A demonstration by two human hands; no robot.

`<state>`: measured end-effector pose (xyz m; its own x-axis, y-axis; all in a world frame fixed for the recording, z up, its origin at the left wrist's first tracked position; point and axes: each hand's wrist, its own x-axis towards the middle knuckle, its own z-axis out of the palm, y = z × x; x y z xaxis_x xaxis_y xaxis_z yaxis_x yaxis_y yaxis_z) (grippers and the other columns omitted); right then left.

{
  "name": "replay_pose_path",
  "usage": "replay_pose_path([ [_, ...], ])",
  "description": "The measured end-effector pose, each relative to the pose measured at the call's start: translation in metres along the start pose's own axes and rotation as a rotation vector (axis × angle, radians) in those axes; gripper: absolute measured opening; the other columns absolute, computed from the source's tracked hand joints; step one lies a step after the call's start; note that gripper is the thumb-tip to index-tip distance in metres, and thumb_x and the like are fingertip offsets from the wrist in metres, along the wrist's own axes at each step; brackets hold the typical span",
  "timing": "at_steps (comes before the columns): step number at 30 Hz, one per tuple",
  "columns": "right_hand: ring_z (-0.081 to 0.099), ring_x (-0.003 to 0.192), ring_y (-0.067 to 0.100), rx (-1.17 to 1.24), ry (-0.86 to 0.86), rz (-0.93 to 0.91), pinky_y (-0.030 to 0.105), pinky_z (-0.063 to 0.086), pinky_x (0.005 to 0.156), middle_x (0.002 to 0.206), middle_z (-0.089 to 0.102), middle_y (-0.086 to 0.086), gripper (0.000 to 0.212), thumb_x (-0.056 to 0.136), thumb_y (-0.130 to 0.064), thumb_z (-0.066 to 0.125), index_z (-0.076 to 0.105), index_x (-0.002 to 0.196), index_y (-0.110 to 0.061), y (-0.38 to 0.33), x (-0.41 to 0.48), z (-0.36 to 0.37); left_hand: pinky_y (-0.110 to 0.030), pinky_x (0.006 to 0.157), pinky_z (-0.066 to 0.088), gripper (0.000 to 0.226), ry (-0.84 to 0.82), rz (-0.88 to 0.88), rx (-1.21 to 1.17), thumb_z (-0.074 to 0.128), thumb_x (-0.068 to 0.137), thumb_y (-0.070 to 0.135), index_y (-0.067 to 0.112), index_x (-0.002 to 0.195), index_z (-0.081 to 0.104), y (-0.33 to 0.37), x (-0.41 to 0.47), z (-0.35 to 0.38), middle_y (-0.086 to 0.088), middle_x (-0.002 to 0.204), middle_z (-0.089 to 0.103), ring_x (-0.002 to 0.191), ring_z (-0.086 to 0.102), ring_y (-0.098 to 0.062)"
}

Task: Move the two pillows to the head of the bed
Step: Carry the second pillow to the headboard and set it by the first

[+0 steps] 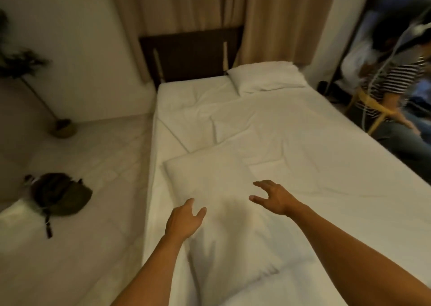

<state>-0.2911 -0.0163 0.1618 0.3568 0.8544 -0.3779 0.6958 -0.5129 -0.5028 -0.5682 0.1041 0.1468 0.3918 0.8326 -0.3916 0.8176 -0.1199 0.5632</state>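
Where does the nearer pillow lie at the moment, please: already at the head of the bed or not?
Not yet. The nearer pillow lies flat mid-bed, under both open hands; only the other pillow sits by the headboard.

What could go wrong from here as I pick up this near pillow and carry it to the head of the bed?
The near pillow lies on a loose duvet; a low grab could drag the cover along. Both the left hand and the right hand are open above it, near one end, so it may sag or slip. The far pillow fills the right side by the headboard, so aim left.
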Motion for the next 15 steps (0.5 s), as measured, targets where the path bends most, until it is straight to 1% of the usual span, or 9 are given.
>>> replay_pose_path([
  [1,0.035,0.143,0.027,0.002,-0.016,-0.003,0.045,0.031,0.116,0.159,0.034,0.001,0.078,0.084,-0.074,0.050,0.037,0.149,-0.034,0.008,0.015,0.002,-0.034,0.100,0.044,0.070,0.004,-0.021,-0.007,0.050,0.088,0.062,0.024,0.146,0.039,0.000,0.006,0.008,-0.005,0.137,0.055,0.124,0.053,-0.023],
  [3,0.032,0.144,0.027,0.000,-0.038,-0.012,0.045,0.029,0.117,0.160,0.032,0.001,0.077,0.084,-0.073,0.051,0.037,0.150,-0.034,0.024,0.045,0.011,-0.035,0.100,0.044,0.063,0.018,-0.030,-0.010,0.051,0.089,0.059,0.025,0.142,0.043,-0.002,0.019,0.024,-0.003,0.137,0.050,0.124,0.051,-0.021],
  [5,0.028,0.146,0.028,-0.006,-0.052,-0.023,0.047,0.027,0.118,0.161,0.029,0.001,0.076,0.085,-0.072,0.052,0.038,0.149,-0.034,0.038,0.074,0.024,-0.036,0.102,0.043,0.061,0.049,-0.023,0.003,0.052,0.089,0.058,0.026,0.140,0.044,-0.007,0.037,0.041,-0.002,0.139,0.042,0.127,0.044,-0.021],
  [8,0.024,0.148,0.028,-0.012,-0.030,-0.035,0.049,0.025,0.119,0.162,0.026,-0.002,0.072,0.084,-0.070,0.054,0.042,0.147,-0.037,0.059,0.115,0.046,-0.033,0.102,0.039,0.062,0.106,-0.015,0.003,0.055,0.089,0.056,0.028,0.143,0.043,-0.020,0.071,0.069,-0.002,0.144,0.033,0.131,0.034,-0.021],
  [11,0.021,0.148,0.030,0.001,0.000,-0.042,0.052,0.025,0.118,0.163,0.022,-0.006,0.073,0.081,-0.073,0.054,0.041,0.145,-0.042,0.083,0.148,0.072,-0.034,0.103,0.036,0.066,0.150,-0.019,-0.022,0.058,0.088,0.055,0.032,0.146,0.038,-0.038,0.100,0.100,-0.002,0.149,0.026,0.134,0.028,-0.023],
  [15,0.010,0.151,0.028,0.017,0.012,-0.034,0.058,0.022,0.118,0.165,0.010,-0.007,0.074,0.078,-0.076,0.056,0.034,0.145,-0.052,0.108,0.177,0.095,-0.041,0.105,0.037,0.078,0.180,-0.065,-0.065,0.058,0.084,0.063,0.044,0.150,0.023,-0.056,0.124,0.131,0.002,0.156,0.011,0.141,0.019,-0.026],
])
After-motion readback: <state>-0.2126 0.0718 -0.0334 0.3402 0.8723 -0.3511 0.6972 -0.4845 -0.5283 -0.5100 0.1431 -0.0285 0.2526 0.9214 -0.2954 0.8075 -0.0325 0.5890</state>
